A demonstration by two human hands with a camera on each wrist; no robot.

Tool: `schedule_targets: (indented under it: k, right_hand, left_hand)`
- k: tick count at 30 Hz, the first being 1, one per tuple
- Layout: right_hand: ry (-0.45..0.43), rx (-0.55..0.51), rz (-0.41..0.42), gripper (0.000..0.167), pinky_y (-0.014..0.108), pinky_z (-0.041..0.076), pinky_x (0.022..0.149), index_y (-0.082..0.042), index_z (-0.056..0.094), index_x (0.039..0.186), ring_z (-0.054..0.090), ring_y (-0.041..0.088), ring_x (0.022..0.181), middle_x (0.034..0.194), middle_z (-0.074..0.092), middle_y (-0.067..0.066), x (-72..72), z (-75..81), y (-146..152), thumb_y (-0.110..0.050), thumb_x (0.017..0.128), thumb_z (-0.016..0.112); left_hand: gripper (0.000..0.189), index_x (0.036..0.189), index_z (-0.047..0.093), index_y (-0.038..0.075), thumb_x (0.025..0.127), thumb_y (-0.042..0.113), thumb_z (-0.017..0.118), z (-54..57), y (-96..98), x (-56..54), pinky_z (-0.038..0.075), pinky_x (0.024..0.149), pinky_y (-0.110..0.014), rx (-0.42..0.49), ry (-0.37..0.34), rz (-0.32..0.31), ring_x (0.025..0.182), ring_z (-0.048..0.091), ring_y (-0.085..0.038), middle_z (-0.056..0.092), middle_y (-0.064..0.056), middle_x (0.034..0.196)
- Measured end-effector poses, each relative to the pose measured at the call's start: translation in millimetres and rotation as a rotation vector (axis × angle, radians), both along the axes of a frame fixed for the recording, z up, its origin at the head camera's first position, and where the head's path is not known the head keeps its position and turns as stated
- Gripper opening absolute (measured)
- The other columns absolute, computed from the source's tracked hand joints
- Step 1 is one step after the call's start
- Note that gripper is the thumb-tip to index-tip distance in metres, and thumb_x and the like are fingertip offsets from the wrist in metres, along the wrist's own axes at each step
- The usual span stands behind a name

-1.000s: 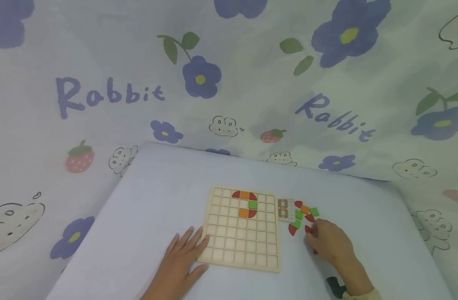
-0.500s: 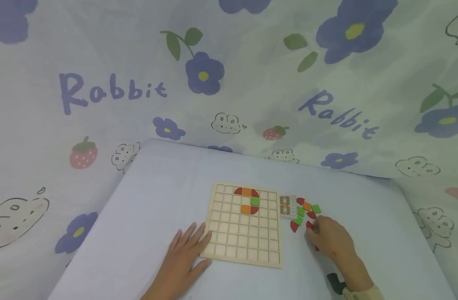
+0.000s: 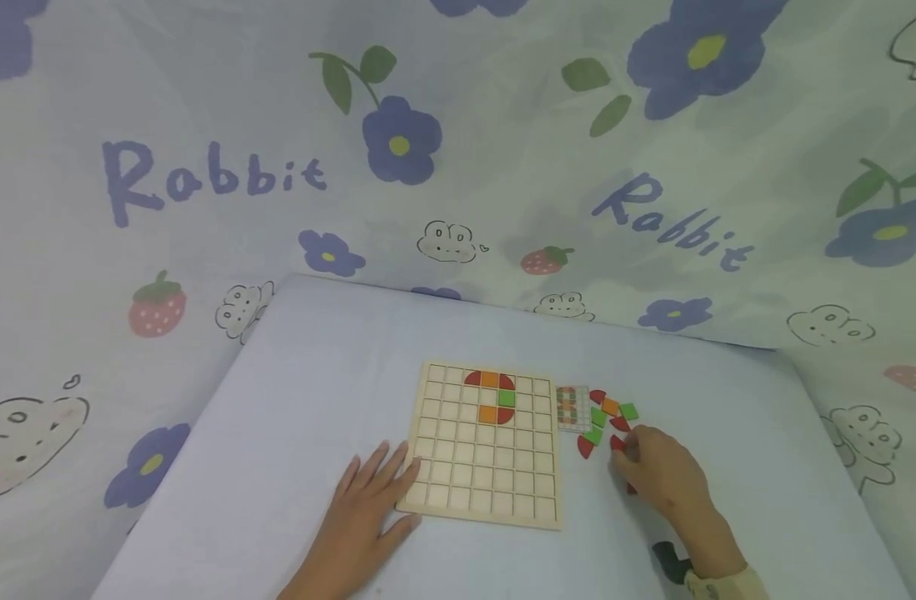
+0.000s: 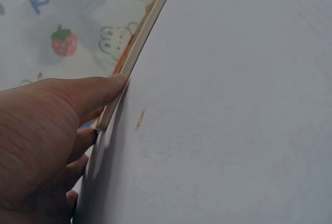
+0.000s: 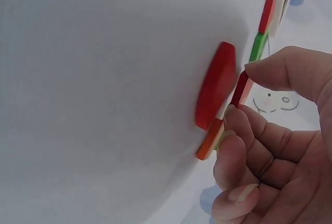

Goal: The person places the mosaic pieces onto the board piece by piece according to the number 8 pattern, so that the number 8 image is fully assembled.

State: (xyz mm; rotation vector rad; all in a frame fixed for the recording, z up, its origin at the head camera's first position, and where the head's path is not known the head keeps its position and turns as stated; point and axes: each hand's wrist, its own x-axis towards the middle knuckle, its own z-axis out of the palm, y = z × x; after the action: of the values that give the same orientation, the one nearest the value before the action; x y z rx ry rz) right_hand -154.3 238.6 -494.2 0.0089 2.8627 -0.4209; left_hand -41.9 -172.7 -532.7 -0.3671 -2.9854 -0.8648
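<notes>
I pinch 1 red piece (image 5: 240, 88) in my right hand (image 3: 665, 477); my left hand (image 3: 362, 510), loosely spread, touches the gridded board (image 3: 482, 477).

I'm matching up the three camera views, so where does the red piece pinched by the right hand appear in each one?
Head: the red piece is right of the grid board, at the tip of the right hand, which partly hides it.
Left wrist: not in it.
Right wrist: right of centre, between thumb and forefinger.
Shared landmark: the printed backdrop, seen in all three.
</notes>
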Motion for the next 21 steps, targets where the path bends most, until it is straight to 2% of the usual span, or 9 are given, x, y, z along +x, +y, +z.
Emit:
schedule_targets:
  k: [4,8,13,21]
  right_hand:
    - [0.03,-0.007,0.014,0.039,0.031,0.047,0.054,0.005,0.068,0.114,0.053,0.015,0.058,0.068,0.058,0.0,1.5,4.5,-1.3,-0.026,0.093,0.076]
    - [0.101,-0.017,0.055,0.038,0.03,0.047,0.053,0.005,0.07,0.112,0.053,0.014,0.06,0.079,0.06,0.004,3.0,10.4,-6.6,-0.026,0.092,0.078]
    - [0.134,-0.018,0.086,0.04,0.031,0.053,0.058,0.002,0.07,0.117,0.055,0.014,0.066,0.091,0.067,0.006,2.7,16.7,-17.3,-0.024,0.089,0.081]
    - [0.243,-0.026,0.201,0.025,0.028,0.047,0.059,-0.004,0.071,0.102,0.052,0.014,0.069,0.081,0.062,-0.001,-0.7,18.9,-38.2,-0.02,0.086,0.082]
  left_hand:
    - [0.07,0.153,0.055,0.015,0.091,0.034,0.081,0.1,0.2,0.1,0.012,0.125,-0.063,0.001,0.007,-0.001,0.157,0.023,-0.032,0.037,-0.004,0.167]
    - [0.07,0.153,0.055,0.015,0.091,0.034,0.081,-1.0,0.1,0.5,0.012,0.125,-0.063,0.002,0.02,0.0,0.157,0.023,-0.031,0.037,-0.003,0.167]
    - [0.07,0.154,0.055,0.016,0.091,0.034,0.08,-1.5,0.4,0.5,0.011,0.125,-0.061,0.006,0.017,0.003,0.158,0.022,-0.03,0.036,-0.002,0.168]
    - [0.069,0.154,0.054,0.016,0.092,0.034,0.08,0.6,0.5,1.6,0.01,0.125,-0.061,0.021,0.019,0.006,0.158,0.022,-0.03,0.036,-0.002,0.167]
